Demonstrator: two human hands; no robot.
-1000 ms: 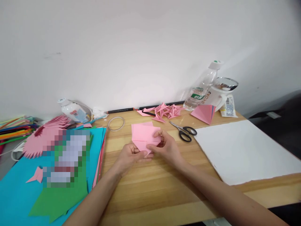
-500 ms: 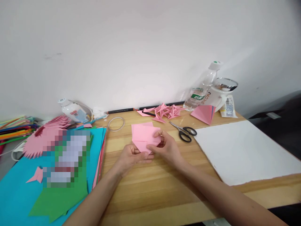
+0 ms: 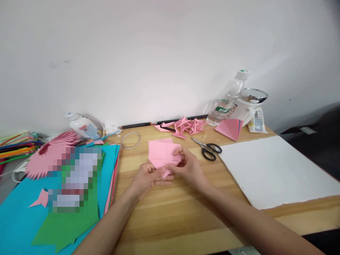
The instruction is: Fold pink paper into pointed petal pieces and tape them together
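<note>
Between my hands is a piece of folded pink paper (image 3: 162, 153), held just above the table, its pointed lower end toward me. My left hand (image 3: 147, 179) pinches the lower left edge, thumb on top and fingers underneath. At the right edge, my right hand (image 3: 189, 166) grips the paper with its thumb near the lower point and a bent index finger on the face. Another pink sheet (image 3: 155, 141) shows behind its upper edge; whether it is part of the same piece I cannot tell. Black-handled scissors (image 3: 207, 148) lie to the right of my right hand.
Folded pink paper pieces (image 3: 186, 125) lie by the wall, near a water bottle (image 3: 225, 102) and a white mug (image 3: 245, 109). A white board (image 3: 276, 173) lies at right. Blue sheets (image 3: 16, 216), green paper (image 3: 69, 230) and a pink pleated ring (image 3: 34, 163) are at left. A tape ring (image 3: 131, 140) lies mid-table.
The lower point of the folded paper now shows longer and narrower between my thumbs. My left thumb has shifted slightly upward; both hands keep their grip in nearly the same place.
</note>
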